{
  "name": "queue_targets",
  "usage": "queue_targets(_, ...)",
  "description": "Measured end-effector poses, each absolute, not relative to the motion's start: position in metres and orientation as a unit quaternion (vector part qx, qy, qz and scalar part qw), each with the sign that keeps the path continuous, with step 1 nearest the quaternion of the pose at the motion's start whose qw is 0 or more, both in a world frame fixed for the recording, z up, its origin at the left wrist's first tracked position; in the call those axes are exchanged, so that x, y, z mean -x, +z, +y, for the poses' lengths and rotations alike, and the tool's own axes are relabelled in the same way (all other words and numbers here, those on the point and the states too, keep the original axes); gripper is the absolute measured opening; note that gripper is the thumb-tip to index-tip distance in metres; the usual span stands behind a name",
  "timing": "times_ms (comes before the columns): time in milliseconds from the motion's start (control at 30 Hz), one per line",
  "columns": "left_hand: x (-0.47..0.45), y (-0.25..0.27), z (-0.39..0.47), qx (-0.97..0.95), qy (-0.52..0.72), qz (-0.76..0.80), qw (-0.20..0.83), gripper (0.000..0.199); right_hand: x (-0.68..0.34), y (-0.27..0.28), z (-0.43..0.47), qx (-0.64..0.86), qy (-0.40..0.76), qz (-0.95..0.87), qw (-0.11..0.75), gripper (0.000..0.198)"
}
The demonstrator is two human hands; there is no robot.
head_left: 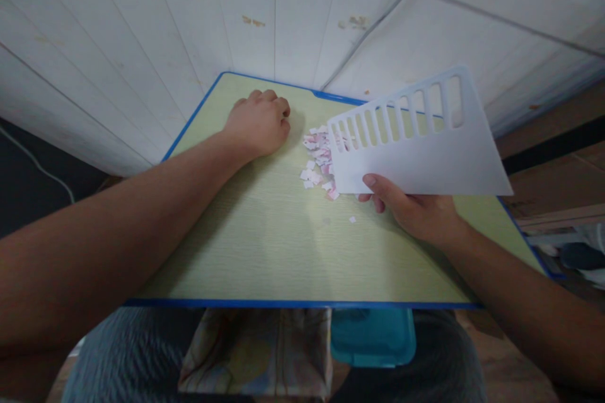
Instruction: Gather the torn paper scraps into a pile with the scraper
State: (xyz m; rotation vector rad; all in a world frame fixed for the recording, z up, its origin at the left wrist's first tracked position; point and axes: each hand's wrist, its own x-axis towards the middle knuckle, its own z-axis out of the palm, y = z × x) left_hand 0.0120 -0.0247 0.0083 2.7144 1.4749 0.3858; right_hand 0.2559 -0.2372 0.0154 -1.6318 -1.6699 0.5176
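My right hand (411,204) grips the lower edge of a white slotted plastic sheet (401,167), thumb on its near face and fingers behind. A row of slots, longer toward the right, runs along its upper part; the sheet is tilted above the table. Its left edge is at a small heap of torn white and pink paper bits (321,154), part of which shows through the slots. Left of the heap, my left hand (259,123) rests on the table, fingers curled into a loose fist and apart from the paper. No object shows in it.
The pale green table (265,252) has a blue rim and stands against a white panelled wall (283,19) with a cable (378,25). One stray paper bit (352,219) lies nearer me. Below the front edge are a patterned fabric-like container (258,352) and a teal plastic box (373,337).
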Motion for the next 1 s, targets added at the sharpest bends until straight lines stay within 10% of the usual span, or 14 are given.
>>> queue_targets(1000,-0.011,0.012,-0.028,-0.873,0.118,0.472,0.02,0.043,-0.261,0.027,-0.248,0.598,0.205,-0.689,0.353,0.042)
